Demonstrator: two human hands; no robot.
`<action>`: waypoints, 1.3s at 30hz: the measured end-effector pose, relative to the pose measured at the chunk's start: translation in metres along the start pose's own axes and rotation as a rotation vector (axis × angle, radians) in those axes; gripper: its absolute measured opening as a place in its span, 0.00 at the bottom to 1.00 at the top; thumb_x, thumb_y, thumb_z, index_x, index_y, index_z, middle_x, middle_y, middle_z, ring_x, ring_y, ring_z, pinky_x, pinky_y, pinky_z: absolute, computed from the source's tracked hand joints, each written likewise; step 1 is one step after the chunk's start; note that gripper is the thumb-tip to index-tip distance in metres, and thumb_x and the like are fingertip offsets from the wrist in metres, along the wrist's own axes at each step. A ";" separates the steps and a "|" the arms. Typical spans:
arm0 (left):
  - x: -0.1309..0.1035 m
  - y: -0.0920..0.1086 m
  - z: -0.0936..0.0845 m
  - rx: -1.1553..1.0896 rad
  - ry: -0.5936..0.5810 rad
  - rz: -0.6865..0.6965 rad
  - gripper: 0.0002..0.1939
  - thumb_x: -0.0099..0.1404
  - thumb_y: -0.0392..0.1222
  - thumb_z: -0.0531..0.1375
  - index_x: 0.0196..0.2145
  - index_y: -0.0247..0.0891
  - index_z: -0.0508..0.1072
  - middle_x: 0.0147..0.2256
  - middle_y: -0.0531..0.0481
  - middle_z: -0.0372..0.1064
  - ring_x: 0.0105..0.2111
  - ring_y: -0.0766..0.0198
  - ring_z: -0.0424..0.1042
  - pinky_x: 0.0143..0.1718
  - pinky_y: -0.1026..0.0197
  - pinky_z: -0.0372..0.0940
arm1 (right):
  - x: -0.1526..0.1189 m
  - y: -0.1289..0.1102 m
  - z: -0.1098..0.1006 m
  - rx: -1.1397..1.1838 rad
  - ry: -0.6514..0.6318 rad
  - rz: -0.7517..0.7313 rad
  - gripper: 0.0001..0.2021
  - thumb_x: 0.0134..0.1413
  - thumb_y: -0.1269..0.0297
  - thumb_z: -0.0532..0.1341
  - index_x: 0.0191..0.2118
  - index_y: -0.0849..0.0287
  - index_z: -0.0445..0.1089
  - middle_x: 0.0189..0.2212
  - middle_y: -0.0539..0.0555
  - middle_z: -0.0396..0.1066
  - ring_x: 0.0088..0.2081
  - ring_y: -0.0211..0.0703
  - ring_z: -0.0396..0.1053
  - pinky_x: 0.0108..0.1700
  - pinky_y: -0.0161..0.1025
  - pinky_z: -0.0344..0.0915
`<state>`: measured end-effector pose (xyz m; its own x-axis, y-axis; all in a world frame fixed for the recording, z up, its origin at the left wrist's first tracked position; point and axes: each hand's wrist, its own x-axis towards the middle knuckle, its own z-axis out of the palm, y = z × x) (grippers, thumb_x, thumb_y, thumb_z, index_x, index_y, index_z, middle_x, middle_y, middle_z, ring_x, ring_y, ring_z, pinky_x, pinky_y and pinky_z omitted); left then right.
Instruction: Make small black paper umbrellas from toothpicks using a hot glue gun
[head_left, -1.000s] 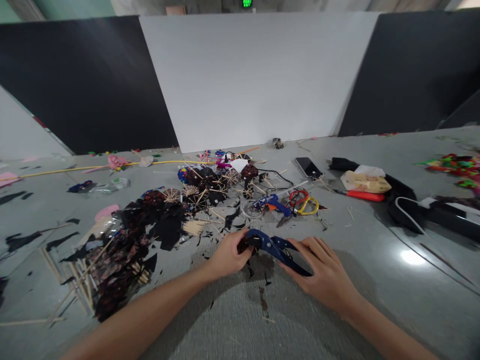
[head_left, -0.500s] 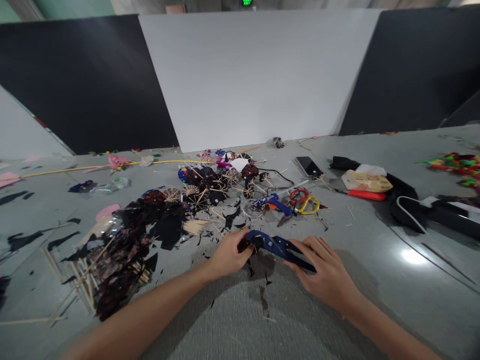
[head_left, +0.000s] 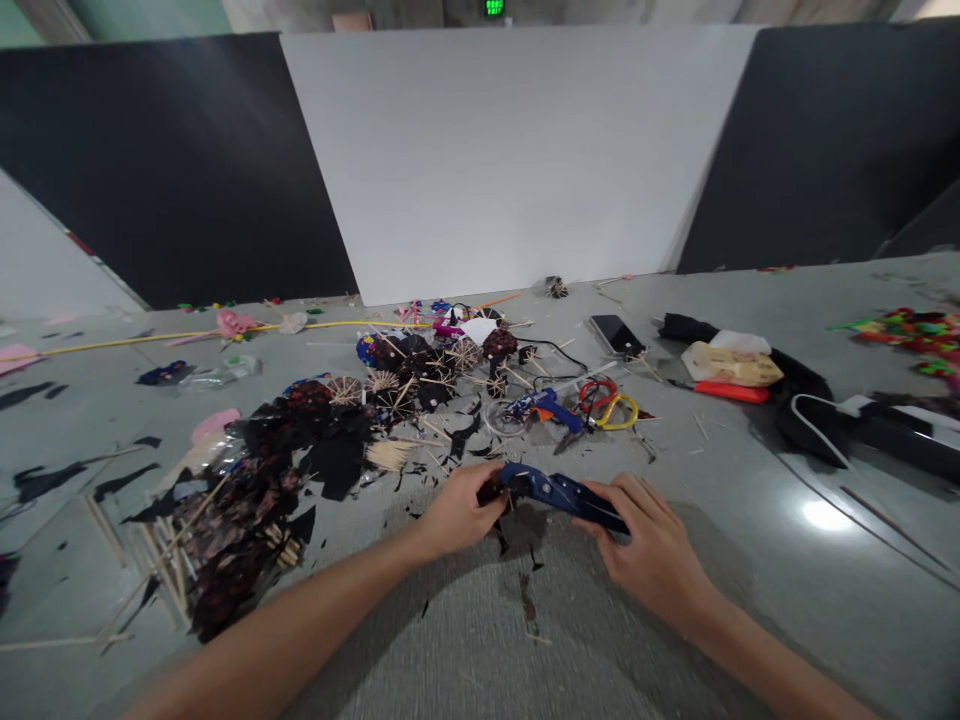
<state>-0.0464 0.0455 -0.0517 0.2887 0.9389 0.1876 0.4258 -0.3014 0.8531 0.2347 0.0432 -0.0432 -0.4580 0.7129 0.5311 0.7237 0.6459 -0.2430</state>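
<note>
A dark blue hand tool [head_left: 555, 492] with two handles spans the gap between my hands over the grey floor. My right hand [head_left: 649, 535] is wrapped round its handles, which lie close together. At the tool's other end, my left hand [head_left: 461, 510] pinches a small dark piece; the fingertips hide most of it. Black scraps [head_left: 504, 545] lie on the floor beneath the tool. Beyond my hands are a blue glue gun [head_left: 555, 408] and scissors with red and yellow handles [head_left: 616, 411].
Wooden sticks [head_left: 169, 560], dark crumpled material [head_left: 232, 520] and black scraps spread to the left. Small stick-and-paper wheels [head_left: 382, 381] lie ahead. A phone [head_left: 615, 334], a red-handled tool [head_left: 731, 391] and a black device [head_left: 900, 435] are at the right. A white panel [head_left: 517, 160] stands behind.
The handles of the blue tool have come closer together in my right hand. My left hand stays nearly in place.
</note>
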 end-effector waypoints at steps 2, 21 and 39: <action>0.000 -0.001 0.001 0.005 0.002 -0.007 0.06 0.67 0.35 0.58 0.38 0.36 0.76 0.31 0.50 0.70 0.30 0.64 0.64 0.33 0.63 0.57 | 0.000 0.002 0.001 0.011 -0.002 0.016 0.08 0.69 0.60 0.61 0.50 0.55 0.71 0.39 0.56 0.73 0.42 0.52 0.73 0.45 0.47 0.70; 0.005 -0.012 0.002 -0.542 0.127 -0.269 0.21 0.65 0.59 0.66 0.40 0.38 0.69 0.27 0.57 0.63 0.21 0.70 0.62 0.24 0.66 0.59 | 0.011 0.015 -0.008 0.094 0.036 0.170 0.25 0.63 0.49 0.66 0.61 0.53 0.67 0.48 0.59 0.72 0.49 0.55 0.73 0.51 0.52 0.72; 0.008 -0.004 -0.005 -0.644 0.184 -0.375 0.27 0.59 0.62 0.69 0.43 0.38 0.70 0.28 0.56 0.69 0.20 0.69 0.67 0.22 0.65 0.61 | 0.019 0.047 -0.027 -0.103 -0.145 -0.009 0.27 0.58 0.45 0.69 0.59 0.51 0.71 0.48 0.58 0.74 0.49 0.56 0.71 0.56 0.59 0.66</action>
<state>-0.0497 0.0548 -0.0512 0.0516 0.9887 -0.1406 -0.1325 0.1463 0.9803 0.2739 0.0792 -0.0222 -0.5286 0.7442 0.4084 0.7650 0.6261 -0.1507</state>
